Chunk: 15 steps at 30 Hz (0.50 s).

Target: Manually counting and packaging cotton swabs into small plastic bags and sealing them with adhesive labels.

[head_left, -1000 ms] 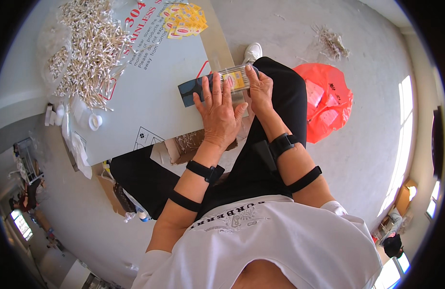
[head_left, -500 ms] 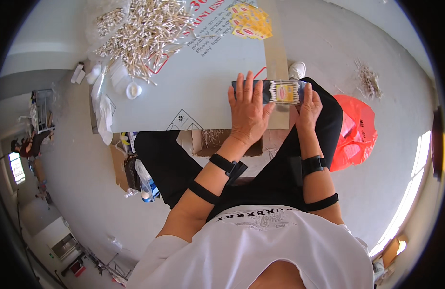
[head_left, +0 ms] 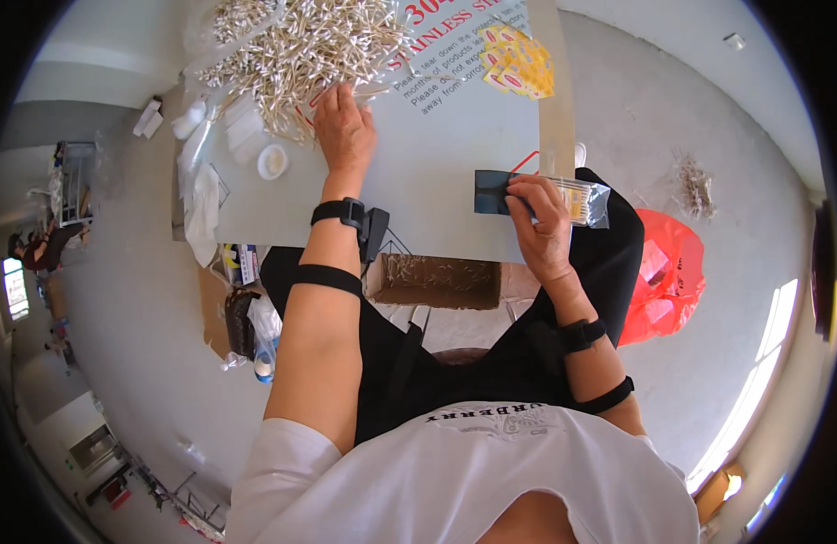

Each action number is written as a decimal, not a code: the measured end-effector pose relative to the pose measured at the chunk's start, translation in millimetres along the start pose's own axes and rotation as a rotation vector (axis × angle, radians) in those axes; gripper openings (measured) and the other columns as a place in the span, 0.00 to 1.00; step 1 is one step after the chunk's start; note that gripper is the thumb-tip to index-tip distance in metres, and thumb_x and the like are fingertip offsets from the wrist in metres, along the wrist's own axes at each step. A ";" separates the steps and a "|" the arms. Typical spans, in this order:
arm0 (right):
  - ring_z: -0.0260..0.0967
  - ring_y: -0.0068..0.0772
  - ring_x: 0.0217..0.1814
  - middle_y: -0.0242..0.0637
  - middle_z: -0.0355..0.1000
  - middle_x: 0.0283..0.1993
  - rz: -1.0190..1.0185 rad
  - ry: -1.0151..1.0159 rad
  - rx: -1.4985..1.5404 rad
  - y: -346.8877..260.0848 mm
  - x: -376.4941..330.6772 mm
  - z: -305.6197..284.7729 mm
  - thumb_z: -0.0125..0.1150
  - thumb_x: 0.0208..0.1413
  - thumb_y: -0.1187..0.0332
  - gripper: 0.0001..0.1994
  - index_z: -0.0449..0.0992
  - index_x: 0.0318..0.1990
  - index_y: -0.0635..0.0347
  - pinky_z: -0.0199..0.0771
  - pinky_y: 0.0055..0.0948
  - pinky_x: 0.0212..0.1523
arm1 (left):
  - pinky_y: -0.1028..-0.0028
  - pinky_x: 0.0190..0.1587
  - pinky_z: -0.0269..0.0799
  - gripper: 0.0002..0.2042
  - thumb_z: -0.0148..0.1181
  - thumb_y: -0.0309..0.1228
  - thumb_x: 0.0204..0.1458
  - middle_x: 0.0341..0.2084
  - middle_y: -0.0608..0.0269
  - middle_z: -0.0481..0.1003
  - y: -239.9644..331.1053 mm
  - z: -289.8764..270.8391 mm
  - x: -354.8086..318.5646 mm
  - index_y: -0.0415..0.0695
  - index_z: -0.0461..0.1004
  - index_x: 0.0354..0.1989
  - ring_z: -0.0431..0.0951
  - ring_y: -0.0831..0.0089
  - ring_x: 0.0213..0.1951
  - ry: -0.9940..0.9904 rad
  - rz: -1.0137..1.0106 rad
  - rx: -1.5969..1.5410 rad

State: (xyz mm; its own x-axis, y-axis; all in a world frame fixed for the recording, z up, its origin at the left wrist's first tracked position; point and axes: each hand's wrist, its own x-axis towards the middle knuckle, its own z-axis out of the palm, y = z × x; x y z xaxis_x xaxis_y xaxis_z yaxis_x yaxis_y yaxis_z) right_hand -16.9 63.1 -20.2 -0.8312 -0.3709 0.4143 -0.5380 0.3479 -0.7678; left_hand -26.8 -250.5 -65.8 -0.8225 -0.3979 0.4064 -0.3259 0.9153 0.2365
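My left hand (head_left: 346, 131) reaches to the near edge of a big heap of cotton swabs (head_left: 301, 54), its fingers stretched onto the swabs and the thumb a little apart. At the table's right edge my right hand (head_left: 544, 225) is closed over a clear plastic bag of cotton swabs (head_left: 578, 201). A yellow label shows through the bag, and its clear end juts past the table edge. To the left of those fingers a flat dark piece (head_left: 490, 192) lies on the table. My right palm hides where the dark piece and the bag meet.
Yellow printed cards (head_left: 518, 63) lie spread at the table's far right. A small round white container (head_left: 272, 161) stands near the heap. Below the table edge sits a cardboard box (head_left: 437, 281) with loose swabs. A red plastic bag (head_left: 668, 276) lies on the floor at right.
My left hand has left the bag and moved left to the swab heap. The right hand has shifted left along the bag, now gripping from above. The view has shifted slightly.
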 end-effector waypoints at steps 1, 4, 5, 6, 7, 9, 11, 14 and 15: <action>0.70 0.44 0.42 0.40 0.73 0.39 0.032 -0.057 0.050 -1.3 1.1 7.6 0.61 0.48 0.80 0.07 0.74 0.35 0.63 0.71 0.36 0.42 | 0.53 0.64 0.54 0.27 0.62 0.33 0.50 0.57 0.48 0.63 10.2 1.0 -6.5 0.38 0.62 0.58 0.59 0.51 0.62 -0.010 -0.001 0.007; 0.71 0.42 0.41 0.41 0.73 0.39 0.065 -0.118 0.074 0.9 8.0 27.0 0.60 0.51 0.79 0.05 0.73 0.36 0.66 0.71 0.31 0.43 | 0.53 0.64 0.52 0.28 0.61 0.32 0.50 0.57 0.49 0.63 43.6 -4.2 -30.9 0.37 0.60 0.60 0.58 0.52 0.63 0.023 0.011 0.000; 0.71 0.39 0.38 0.42 0.72 0.38 0.036 -0.101 0.066 2.7 11.9 34.1 0.61 0.50 0.78 0.07 0.73 0.37 0.65 0.71 0.29 0.40 | 0.53 0.65 0.50 0.30 0.61 0.31 0.51 0.59 0.49 0.62 52.5 -7.0 -37.8 0.37 0.59 0.61 0.57 0.52 0.64 -0.018 0.004 -0.039; 0.71 0.39 0.38 0.42 0.72 0.38 0.042 -0.103 0.056 3.4 14.7 38.6 0.61 0.50 0.78 0.07 0.73 0.37 0.65 0.71 0.29 0.40 | 0.53 0.65 0.50 0.30 0.61 0.31 0.51 0.59 0.49 0.62 60.7 -10.4 -44.3 0.37 0.59 0.61 0.57 0.52 0.64 -0.023 0.004 -0.050; 0.71 0.42 0.38 0.42 0.71 0.37 0.095 -0.126 0.073 1.0 19.4 43.4 0.61 0.49 0.78 0.08 0.73 0.37 0.64 0.72 0.32 0.39 | 0.53 0.66 0.49 0.30 0.61 0.31 0.51 0.60 0.49 0.61 65.5 -13.4 -50.6 0.37 0.58 0.62 0.56 0.52 0.64 -0.053 0.022 -0.071; 0.72 0.44 0.35 0.43 0.71 0.37 0.134 -0.144 0.101 2.8 29.5 54.6 0.63 0.46 0.76 0.12 0.74 0.41 0.62 0.73 0.35 0.37 | 0.52 0.67 0.47 0.31 0.60 0.29 0.51 0.63 0.49 0.58 70.5 -20.7 -59.5 0.36 0.56 0.64 0.54 0.51 0.66 -0.100 0.036 -0.175; 0.71 0.45 0.38 0.42 0.71 0.40 0.159 -0.156 0.111 3.6 46.2 61.1 0.64 0.46 0.75 0.14 0.74 0.42 0.62 0.73 0.36 0.39 | 0.51 0.67 0.46 0.32 0.60 0.29 0.51 0.64 0.49 0.56 72.1 -27.3 -68.8 0.36 0.55 0.64 0.52 0.51 0.67 -0.079 0.018 -0.170; 0.69 0.46 0.45 0.40 0.70 0.44 0.063 -0.114 -0.001 10.7 73.7 75.0 0.66 0.44 0.73 0.17 0.75 0.45 0.59 0.72 0.38 0.44 | 0.49 0.68 0.43 0.33 0.60 0.31 0.52 0.67 0.48 0.53 73.2 -38.1 -82.7 0.37 0.54 0.66 0.48 0.51 0.69 -0.103 -0.039 -0.130; 0.67 0.46 0.49 0.39 0.70 0.46 -0.059 -0.062 -0.127 13.6 81.8 78.8 0.67 0.43 0.72 0.19 0.75 0.46 0.58 0.71 0.38 0.48 | 0.47 0.68 0.42 0.34 0.60 0.34 0.53 0.68 0.48 0.50 74.5 -40.5 -84.8 0.37 0.53 0.66 0.47 0.51 0.70 -0.147 -0.079 -0.099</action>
State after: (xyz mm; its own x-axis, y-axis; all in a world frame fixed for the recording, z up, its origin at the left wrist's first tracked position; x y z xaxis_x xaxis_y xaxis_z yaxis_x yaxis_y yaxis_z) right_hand -81.1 -30.4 -35.3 -0.7893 -0.4448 0.4232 -0.6024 0.4283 -0.6735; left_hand 37.6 -151.1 -47.0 -0.8578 -0.4485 0.2512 -0.3508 0.8679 0.3517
